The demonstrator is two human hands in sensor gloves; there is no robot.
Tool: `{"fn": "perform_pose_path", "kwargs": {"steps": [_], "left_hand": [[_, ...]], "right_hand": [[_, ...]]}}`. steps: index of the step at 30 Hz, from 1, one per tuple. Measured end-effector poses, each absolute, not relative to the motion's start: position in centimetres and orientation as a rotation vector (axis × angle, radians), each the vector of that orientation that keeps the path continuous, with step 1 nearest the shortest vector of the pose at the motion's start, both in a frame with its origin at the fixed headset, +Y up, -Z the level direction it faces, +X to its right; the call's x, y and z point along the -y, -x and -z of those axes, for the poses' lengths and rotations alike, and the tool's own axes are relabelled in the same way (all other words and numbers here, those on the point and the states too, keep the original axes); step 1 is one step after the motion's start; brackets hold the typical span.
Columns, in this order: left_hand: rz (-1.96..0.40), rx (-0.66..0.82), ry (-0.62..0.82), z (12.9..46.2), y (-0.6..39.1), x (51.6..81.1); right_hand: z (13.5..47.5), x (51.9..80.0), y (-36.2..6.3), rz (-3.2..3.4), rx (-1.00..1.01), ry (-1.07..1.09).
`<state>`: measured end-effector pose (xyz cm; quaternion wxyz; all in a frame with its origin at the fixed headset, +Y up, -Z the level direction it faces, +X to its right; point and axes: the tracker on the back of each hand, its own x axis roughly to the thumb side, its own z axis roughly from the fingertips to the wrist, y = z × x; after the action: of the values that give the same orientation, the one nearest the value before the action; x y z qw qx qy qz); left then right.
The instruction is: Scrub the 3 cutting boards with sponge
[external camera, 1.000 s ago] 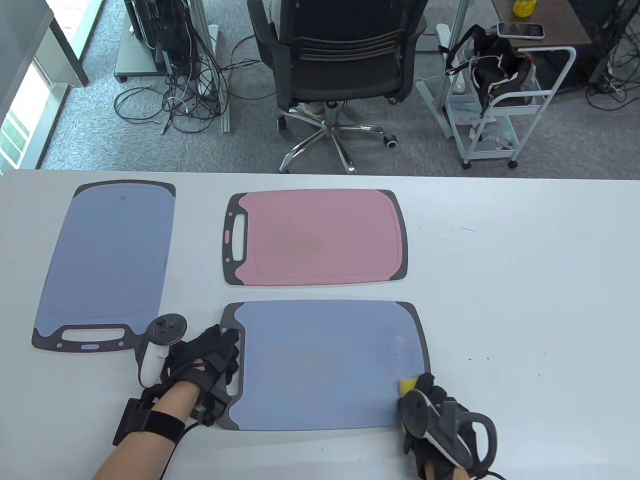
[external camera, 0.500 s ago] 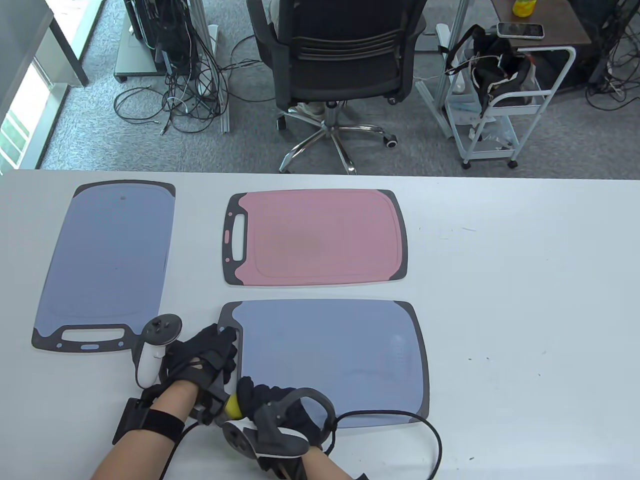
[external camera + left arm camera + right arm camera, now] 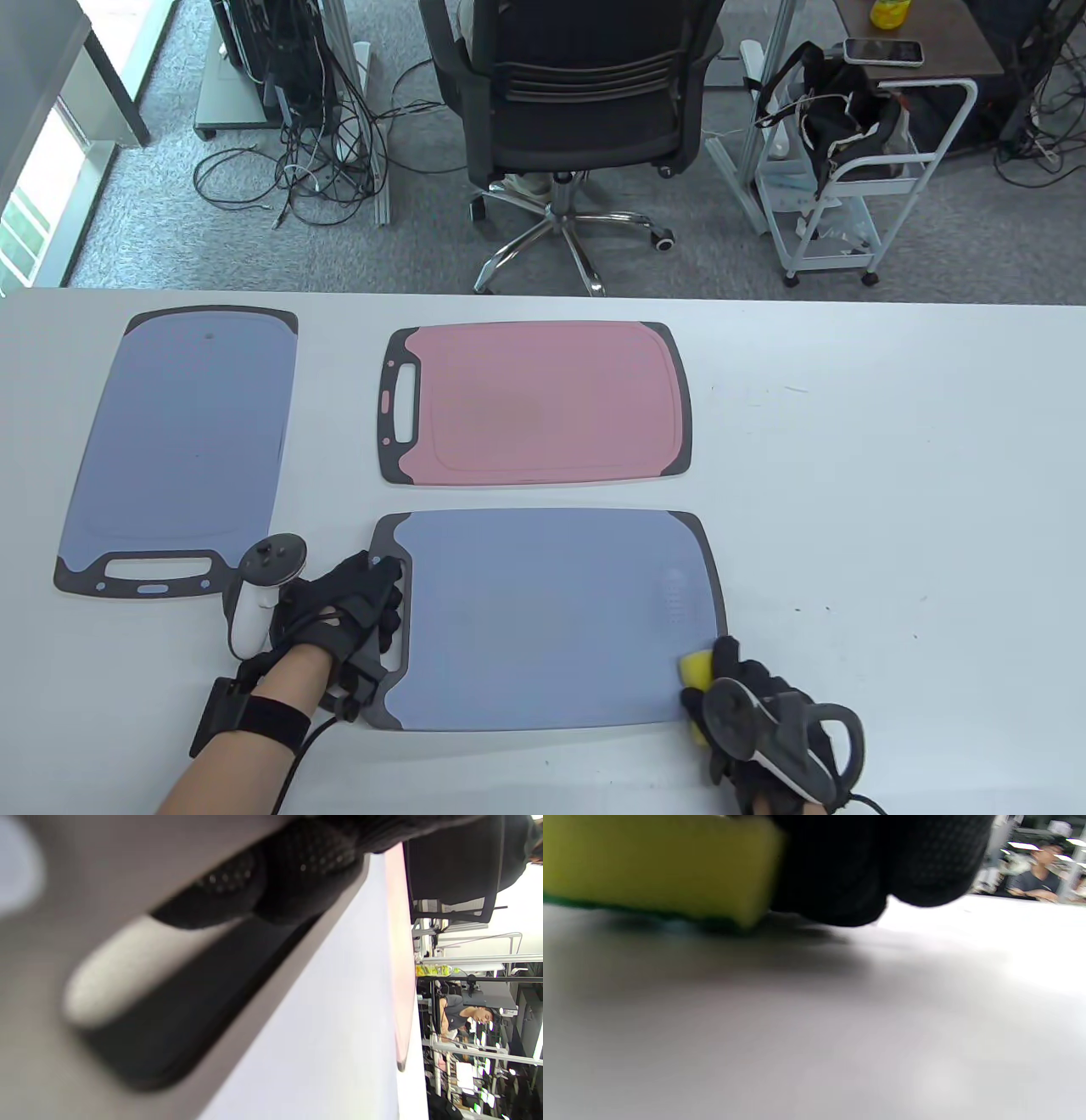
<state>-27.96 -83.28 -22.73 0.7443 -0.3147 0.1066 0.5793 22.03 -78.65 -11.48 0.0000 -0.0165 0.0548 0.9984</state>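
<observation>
The sponge (image 3: 699, 671) is mostly hidden under the right hand (image 3: 768, 730), which curls round it at the near right corner of the near blue cutting board (image 3: 543, 620); only yellow edges show. The right wrist view is blurred. The left hand (image 3: 344, 620) rests with flat fingers on that board's dark handle end at the left. The pink cutting board (image 3: 534, 403) lies farther back on the tabletop (image 3: 891, 475), and another blue cutting board (image 3: 182, 441) lies at the far left.

Left hand (image 3: 344, 613) flat, fingers spread and pressing down, right hand (image 3: 751, 713) low, fingers curled in a grip
</observation>
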Motion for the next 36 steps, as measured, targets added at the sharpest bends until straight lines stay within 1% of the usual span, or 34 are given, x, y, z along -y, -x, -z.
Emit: {"fn": "perform_pose_path", "kwargs": {"steps": [2, 3, 5, 7, 9, 10, 11, 12, 14, 15, 16, 18, 19, 20, 21, 22, 23, 25, 27, 30, 31, 34, 36], "left_hand": [[-1.316, -0.216, 0.76, 22.6, 28.2, 83.3], [-1.326, -0.205, 0.734, 22.5, 28.3, 83.3], [-1.35, -0.136, 0.63, 22.6, 28.5, 82.6], [-1.341, -0.082, 0.553, 22.8, 28.6, 80.6], [-1.323, 0.069, 0.426, 22.8, 28.6, 77.9], [-1.294, 0.22, 0.288, 22.7, 28.7, 75.9], [-1.262, 0.308, 0.184, 22.4, 28.7, 74.6], [-1.187, 0.414, -0.01, 21.5, 28.9, 72.6], [-1.058, 0.475, -0.276, 19.9, 29.2, 69.7], [-1.005, 0.508, -0.302, 19.5, 29.6, 69.0], [-0.975, 0.56, -0.291, 19.1, 29.9, 68.2], [-0.913, 0.66, -0.161, 19.0, 30.3, 68.1], [-0.812, 0.693, -0.025, 18.8, 30.3, 68.7], [-0.716, 0.687, 0.068, 18.5, 30.3, 69.4], [-0.643, 0.69, 0.097, 17.9, 30.2, 70.5], [-0.585, 0.671, 0.05, 17.4, 30.0, 71.1], [-0.495, 0.698, -0.02, 17.1, 29.8, 71.8], [-0.451, 0.724, -0.026, 16.7, 29.2, 72.1], [-0.392, 0.739, -0.073, 16.3, 28.4, 72.4], [-0.226, 0.786, -0.144, 15.6, 26.9, 73.1], [-0.176, 0.786, -0.168, 15.4, 26.5, 73.2], [-0.138, 0.77, -0.192, 15.1, 25.4, 73.6], [-0.065, 0.755, -0.2, 15.0, 24.4, 74.2]], "right_hand": [[11.3, 78.7, -23.5, -3.062, -0.157, 0.162], [11.3, 78.6, -24.0, -3.071, -0.149, 0.209], [11.4, 78.4, -24.6, -3.089, -0.157, 0.244], [11.4, 78.2, -24.9, -3.07, -0.118, 0.266], [11.4, 78.0, -25.0, -3.017, -0.087, 0.268], [11.4, 77.8, -25.1, -2.991, -0.073, 0.262], [11.4, 77.8, -25.1, -2.985, -0.065, 0.261], [11.4, 77.7, -25.2, -2.973, -0.058, 0.262], [11.4, 77.6, -25.4, -2.941, -0.048, 0.263], [11.4, 77.6, -25.4, -2.931, -0.045, 0.262], [11.5, 77.5, -25.5, -2.924, -0.035, 0.259], [11.6, 77.2, -25.6, -2.911, -0.017, 0.25], [11.5, 77.1, -25.6, -2.889, 0.0, 0.248], [11.5, 77.1, -25.7, -2.872, 0.008, 0.248], [11.4, 77.1, -25.8, -2.854, 0.018, 0.25], [11.4, 77.1, -25.9, -2.843, 0.025, 0.253], [11.4, 77.1, -26.0, -2.835, 0.024, 0.256], [11.3, 77.0, -26.0, -2.799, 0.025, 0.261], [11.2, 76.9, -25.8, -2.797, 0.051, 0.258], [11.0, 76.8, -25.8, -2.813, 0.045, 0.257], [10.9, 76.7, -26.0, -2.803, 0.053, 0.266], [10.9, 76.6, -26.3, -2.789, 0.078, 0.287], [10.8, 76.6, -26.4, -2.79, 0.069, 0.296]]}}
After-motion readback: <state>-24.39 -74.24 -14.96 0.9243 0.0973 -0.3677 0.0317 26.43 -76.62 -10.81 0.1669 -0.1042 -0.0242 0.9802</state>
